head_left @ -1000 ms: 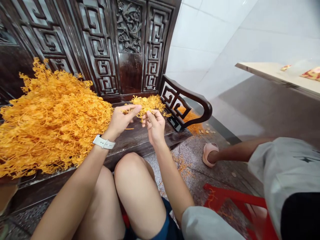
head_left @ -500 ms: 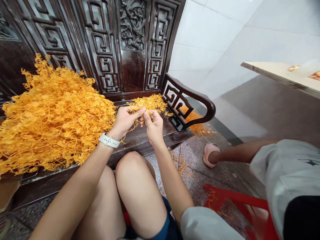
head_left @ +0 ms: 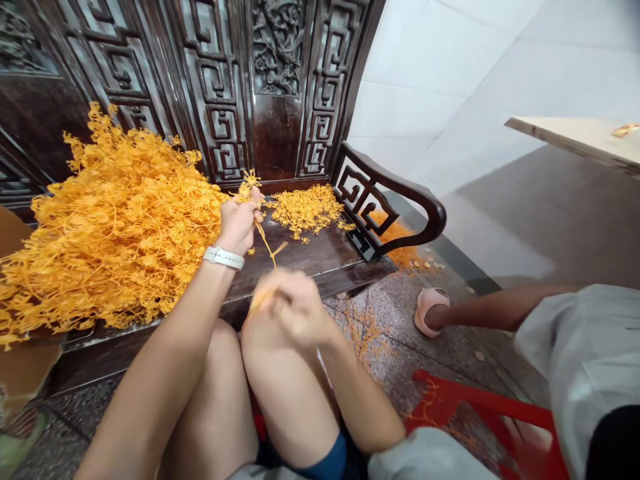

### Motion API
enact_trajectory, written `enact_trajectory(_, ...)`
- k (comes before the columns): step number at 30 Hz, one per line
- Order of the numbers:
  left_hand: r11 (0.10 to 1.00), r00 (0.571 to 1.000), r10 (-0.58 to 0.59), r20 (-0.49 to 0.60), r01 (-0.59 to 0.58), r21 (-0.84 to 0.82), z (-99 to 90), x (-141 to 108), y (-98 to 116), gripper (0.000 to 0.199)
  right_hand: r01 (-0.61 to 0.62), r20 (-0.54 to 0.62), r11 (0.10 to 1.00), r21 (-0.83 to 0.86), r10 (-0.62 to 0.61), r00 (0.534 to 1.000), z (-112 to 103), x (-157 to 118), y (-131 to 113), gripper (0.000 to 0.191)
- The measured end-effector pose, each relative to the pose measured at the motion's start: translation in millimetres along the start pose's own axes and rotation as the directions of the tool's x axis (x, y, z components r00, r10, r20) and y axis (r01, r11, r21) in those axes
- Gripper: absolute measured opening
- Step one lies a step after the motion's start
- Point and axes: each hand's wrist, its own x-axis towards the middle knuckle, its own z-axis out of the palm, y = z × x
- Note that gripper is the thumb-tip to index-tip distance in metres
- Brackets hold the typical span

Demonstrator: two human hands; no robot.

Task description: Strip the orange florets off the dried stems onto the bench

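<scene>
My left hand [head_left: 240, 223], with a pale watch on its wrist, is closed on an orange sprig [head_left: 250, 180]; the sprig's head sticks up above the fingers and its stem hangs down to the right. My right hand [head_left: 295, 303] is blurred over my knee, fingers curled, with an orange blur at the fingertips that I cannot make out. A big heap of orange sprigs [head_left: 135, 227] lies on the dark wooden bench [head_left: 325, 257] at left. Beyond my hands sits a small pile of loose orange heads [head_left: 307, 207].
The bench's carved armrest [head_left: 400, 183] rises at right, with orange scraps [head_left: 395, 240] on the floor behind it. A red stool [head_left: 480, 400] stands lower right, beside another person's leg and pink shoe [head_left: 431, 310]. A board [head_left: 575, 137] juts in at upper right.
My hands were together over the bench; now they are apart. The left has moved left and up with the sprig, the right down toward my knee. The view has shifted slightly.
</scene>
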Motion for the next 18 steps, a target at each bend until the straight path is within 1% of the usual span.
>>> enact_trajectory(1, 1.000, 1.000, -0.016, -0.002, 0.016, 0.013, -6.5, 5.8, 1.1, 0.014, 0.026, 0.299, 0.998, 0.055, -0.041, 0.953, 4.1, -4.6, -11.3, 0.021)
enact_trajectory(2, 0.999, 0.999, -0.017, 0.032, 0.016, 0.042, -13.4, 9.9, 1.7, 0.017, 0.041, 0.513, 0.990, 0.137, -0.107, 0.852, 5.3, -8.2, -21.1, 0.015)
enact_trajectory(3, 0.997, 0.997, -0.006, 0.080, 0.000, 0.077, -19.8, 12.2, 1.7, 0.023, 0.027, 0.634, 0.976, 0.215, -0.161, 0.756, 3.4, -10.5, -28.6, 0.011)
enact_trajectory(4, 0.994, 0.991, 0.016, 0.130, -0.031, 0.109, -25.2, 12.7, 1.4, 0.031, 0.010, 0.650, 0.955, 0.295, -0.208, 0.731, -1.6, -11.4, -33.4, 0.009)
enact_trajectory(5, 0.988, 0.983, 0.043, 0.177, -0.068, 0.135, -28.9, 11.9, 1.0, 0.039, 0.003, 0.564, 0.924, 0.382, -0.236, 0.791, -9.1, -11.1, -34.9, 0.008)
enact_trajectory(6, 0.982, 0.973, 0.073, 0.219, -0.108, 0.155, -31.0, 10.2, 0.5, 0.045, 0.005, 0.397, 0.886, 0.464, -0.213, 0.893, -18.5, -9.8, -32.9, 0.011)
enact_trajectory(7, 0.974, 0.961, 0.097, 0.259, -0.145, 0.172, -31.6, 8.0, 0.1, 0.050, 0.035, 0.162, 0.836, 0.548, -0.147, 0.976, -28.7, -7.7, -27.5, 0.017)
enact_trajectory(8, 0.966, 0.948, 0.114, 0.296, -0.175, 0.189, -31.2, 5.9, -0.2, 0.054, 0.071, -0.083, 0.780, 0.621, -0.024, 0.996, -38.8, -5.5, -19.1, 0.026)
enact_trajectory(9, 0.957, 0.938, 0.120, 0.326, -0.197, 0.213, -30.2, 4.0, -0.2, 0.057, 0.078, -0.263, 0.737, 0.671, 0.139, 0.955, -47.8, -3.3, -8.2, 0.036)
enact_trajectory(10, 0.946, 0.929, 0.122, 0.349, -0.215, 0.243, -29.2, 2.4, 0.1, 0.058, 0.052, -0.369, 0.699, 0.713, 0.312, 0.876, -55.0, -1.8, 4.2, 0.045)
enact_trajectory(11, 0.932, 0.924, 0.121, 0.362, -0.231, 0.278, -28.4, 1.1, 0.6, 0.058, 0.014, -0.416, 0.653, 0.758, 0.466, 0.781, -60.2, -1.1, 17.1, 0.049)
enact_trajectory(12, 0.916, 0.919, 0.114, 0.376, -0.244, 0.318, -28.0, -0.1, 1.5, 0.057, -0.018, -0.424, 0.598, 0.801, 0.588, 0.689, -63.3, -1.4, 29.3, 0.048)
enact_trajectory(13, 0.898, 0.910, 0.098, 0.404, -0.256, 0.358, -28.0, -1.4, 2.6, 0.057, -0.044, -0.417, 0.560, 0.827, 0.663, 0.621, -64.4, -2.5, 39.9, 0.045)
enact_trajectory(14, 0.879, 0.891, 0.073, 0.447, -0.269, 0.393, -28.3, -2.8, 4.0, 0.056, -0.061, -0.432, 0.564, 0.823, 0.694, 0.576, -64.1, -4.2, 48.4, 0.040)
enact_trajectory(15, 0.862, 0.862, 0.037, 0.506, -0.283, 0.420, -28.8, -4.6, 5.4, 0.054, -0.079, -0.490, 0.627, 0.775, 0.675, 0.551, -63.1, -5.9, 54.3, 0.035)
enact_trajectory(16, 0.847, 0.821, -0.012, 0.571, -0.295, 0.443, -29.0, -6.6, 6.7, 0.052, -0.102, -0.590, 0.744, 0.661, 0.598, 0.542, -62.0, -7.3, 57.5, 0.031)
enact_trajectory(17, 0.830, 0.768, -0.076, 0.636, -0.305, 0.467, -28.8, -8.9, 7.5, 0.050, -0.131, -0.698, 0.874, 0.468, 0.457, 0.551, -61.3, -8.0, 58.4, 0.029)
enact_trajectory(18, 0.811, 0.704, -0.146, 0.695, -0.317, 0.492, -28.0, -11.3, 7.7, 0.048, -0.167, -0.763, 0.962, 0.217, 0.274, 0.586, -61.5, -7.7, 57.4, 0.030)
